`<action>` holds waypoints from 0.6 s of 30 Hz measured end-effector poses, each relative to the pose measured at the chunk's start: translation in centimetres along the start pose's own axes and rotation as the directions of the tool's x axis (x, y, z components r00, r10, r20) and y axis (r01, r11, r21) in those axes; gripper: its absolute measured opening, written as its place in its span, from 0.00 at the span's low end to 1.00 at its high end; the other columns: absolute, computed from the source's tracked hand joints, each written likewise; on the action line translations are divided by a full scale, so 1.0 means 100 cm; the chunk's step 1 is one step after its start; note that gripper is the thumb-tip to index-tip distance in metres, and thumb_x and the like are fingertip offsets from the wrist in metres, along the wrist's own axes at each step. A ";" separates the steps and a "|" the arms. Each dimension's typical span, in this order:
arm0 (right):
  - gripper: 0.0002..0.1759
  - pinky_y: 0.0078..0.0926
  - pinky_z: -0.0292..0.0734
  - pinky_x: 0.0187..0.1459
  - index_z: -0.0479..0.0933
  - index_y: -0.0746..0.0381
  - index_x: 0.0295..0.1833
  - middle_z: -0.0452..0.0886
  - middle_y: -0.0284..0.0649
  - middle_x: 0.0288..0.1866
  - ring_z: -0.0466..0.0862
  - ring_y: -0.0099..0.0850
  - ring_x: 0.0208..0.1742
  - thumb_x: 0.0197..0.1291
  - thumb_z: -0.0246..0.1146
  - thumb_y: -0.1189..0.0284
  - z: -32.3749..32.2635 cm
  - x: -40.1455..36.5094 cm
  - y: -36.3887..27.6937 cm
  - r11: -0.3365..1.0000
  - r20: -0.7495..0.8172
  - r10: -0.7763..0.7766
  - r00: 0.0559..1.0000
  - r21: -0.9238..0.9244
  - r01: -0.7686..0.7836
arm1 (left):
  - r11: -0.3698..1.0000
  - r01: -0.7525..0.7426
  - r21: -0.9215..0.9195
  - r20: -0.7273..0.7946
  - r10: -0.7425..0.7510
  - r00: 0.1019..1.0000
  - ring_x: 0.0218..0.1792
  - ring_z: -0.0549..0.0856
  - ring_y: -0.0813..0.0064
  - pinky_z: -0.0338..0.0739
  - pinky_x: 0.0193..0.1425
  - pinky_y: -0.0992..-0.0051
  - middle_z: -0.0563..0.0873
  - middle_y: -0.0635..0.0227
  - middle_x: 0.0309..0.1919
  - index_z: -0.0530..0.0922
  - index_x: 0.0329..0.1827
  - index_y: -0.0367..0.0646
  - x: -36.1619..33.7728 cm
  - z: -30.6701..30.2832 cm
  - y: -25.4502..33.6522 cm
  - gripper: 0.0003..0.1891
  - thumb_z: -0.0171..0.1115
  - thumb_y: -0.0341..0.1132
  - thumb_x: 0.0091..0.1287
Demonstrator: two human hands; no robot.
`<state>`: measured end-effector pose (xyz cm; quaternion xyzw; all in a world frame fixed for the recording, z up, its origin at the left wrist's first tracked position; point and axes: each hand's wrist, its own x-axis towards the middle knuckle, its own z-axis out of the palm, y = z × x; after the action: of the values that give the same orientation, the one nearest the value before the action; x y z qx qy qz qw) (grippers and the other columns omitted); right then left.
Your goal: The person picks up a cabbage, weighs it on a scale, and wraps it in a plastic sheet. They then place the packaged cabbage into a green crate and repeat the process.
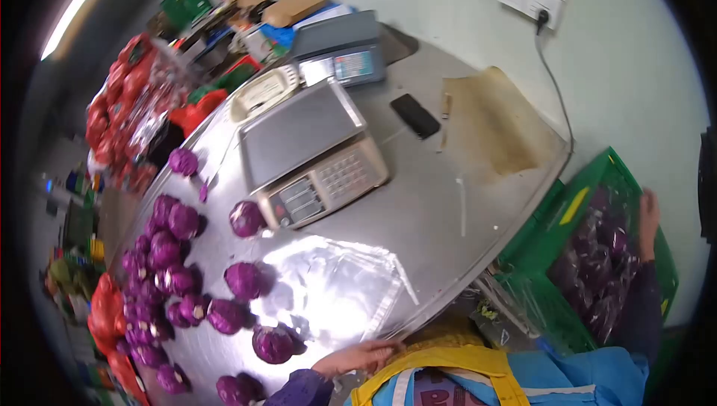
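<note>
My left hand (355,359) is low at the front edge of the metal table, its fingers loosely extended and nothing visible in them. Close to it lie clear plastic bags (328,286) and a red cabbage (272,344). My right hand (648,219) is out to the right, on the far rim of a green crate (586,189), its fingers against the rim and partly hidden. Inside the crate are red cabbages wrapped in clear plastic (597,271). Many loose red cabbages (164,249) are spread over the left of the table.
A scale with a keypad (310,156) stands mid-table, with a second scale (336,47) behind. A black phone (415,116) and brown paper (493,122) lie farther right. Red net sacks (123,100) are piled beyond the table. A cable (556,77) hangs down the wall.
</note>
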<state>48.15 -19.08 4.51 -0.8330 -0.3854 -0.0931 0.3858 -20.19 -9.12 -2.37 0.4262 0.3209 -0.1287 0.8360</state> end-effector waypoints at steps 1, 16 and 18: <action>0.13 0.20 0.68 0.33 0.71 0.65 0.51 0.77 0.35 0.37 0.70 0.20 0.30 0.62 0.52 0.74 0.030 0.010 -0.058 0.998 0.142 -0.048 0.989 0.055 0.040 | 0.999 -0.026 -0.033 -0.038 0.025 0.999 0.24 0.76 0.84 0.70 0.28 0.85 0.78 0.73 0.25 0.64 0.65 0.45 0.000 -0.002 -0.042 0.27 0.48 0.52 0.68; 0.23 0.42 0.75 0.40 0.70 0.65 0.54 0.79 0.52 0.37 0.80 0.50 0.38 0.53 0.60 0.68 0.381 0.038 -0.171 0.537 0.652 -0.399 0.645 -0.404 0.741 | 0.810 0.567 0.148 -0.712 -0.311 0.630 0.53 0.77 0.58 0.73 0.50 0.61 0.79 0.58 0.51 0.78 0.48 0.48 -0.100 0.101 -0.350 0.19 0.48 0.49 0.63; 0.19 0.42 0.76 0.38 0.72 0.65 0.50 0.79 0.52 0.34 0.80 0.49 0.36 0.52 0.59 0.70 0.384 0.040 -0.185 0.566 0.556 -0.442 0.704 -0.436 0.700 | 0.862 0.453 0.228 -0.683 -0.190 0.705 0.48 0.79 0.56 0.74 0.49 0.63 0.80 0.58 0.48 0.77 0.49 0.47 -0.091 0.095 -0.314 0.19 0.48 0.49 0.64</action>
<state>32.22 18.07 -9.41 -0.7360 -0.6534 -0.1706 -0.0471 -38.38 -36.20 -12.20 0.5329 0.6250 -0.1820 0.5406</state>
